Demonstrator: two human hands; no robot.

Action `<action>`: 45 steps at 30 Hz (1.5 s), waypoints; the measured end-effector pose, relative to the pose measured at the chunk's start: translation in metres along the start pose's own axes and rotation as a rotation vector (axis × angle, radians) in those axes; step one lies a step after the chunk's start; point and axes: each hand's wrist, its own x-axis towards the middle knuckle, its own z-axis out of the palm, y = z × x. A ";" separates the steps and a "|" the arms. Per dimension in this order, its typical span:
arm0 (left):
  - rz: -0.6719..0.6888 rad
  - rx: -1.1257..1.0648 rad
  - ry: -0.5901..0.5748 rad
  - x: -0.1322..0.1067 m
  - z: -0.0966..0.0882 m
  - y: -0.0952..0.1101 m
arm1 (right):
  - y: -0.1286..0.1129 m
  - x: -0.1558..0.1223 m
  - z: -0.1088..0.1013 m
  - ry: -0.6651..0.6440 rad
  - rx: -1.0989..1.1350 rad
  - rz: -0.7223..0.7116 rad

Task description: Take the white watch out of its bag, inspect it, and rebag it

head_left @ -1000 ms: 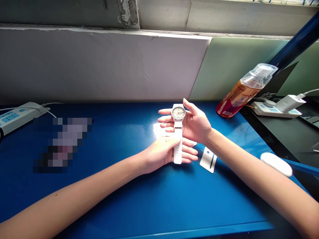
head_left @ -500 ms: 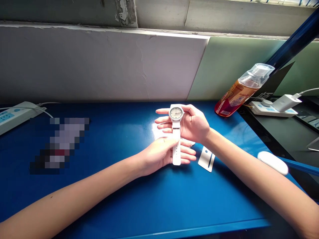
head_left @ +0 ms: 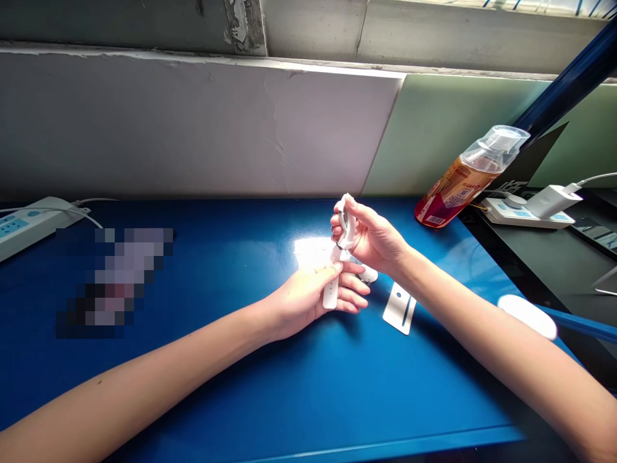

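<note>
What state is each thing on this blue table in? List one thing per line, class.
white watch, held in both hands, case edge-on to the camera, strap unfastened.
left hand, closed on the lower strap.
right hand, closed on the watch case.
bottle, tilted, clear cap on, orange liquid inside.
charger, plugged into the right power strip.
white card, lying flat on the table.

Head cam, fwd & down, close over blue table (head_left: 231, 399), facing wall (head_left: 193, 128)

Bright daylight enters from one o'clock. Glare whitens the blue table (head_left: 231, 360) at centre; the watch (head_left: 345, 222) looks washed out. Soft shadows underlie both arms; edges bow.
</note>
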 end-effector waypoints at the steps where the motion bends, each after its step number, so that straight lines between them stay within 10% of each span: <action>1: 0.003 -0.009 -0.021 0.000 -0.001 0.000 | 0.000 -0.001 0.001 -0.015 -0.007 0.012; 9: -0.034 0.040 -0.134 -0.002 0.000 -0.001 | -0.005 -0.005 -0.001 -0.354 0.024 0.154; 45: -0.011 0.075 -0.139 0.001 -0.003 0.000 | -0.016 -0.003 -0.002 -0.324 0.096 0.254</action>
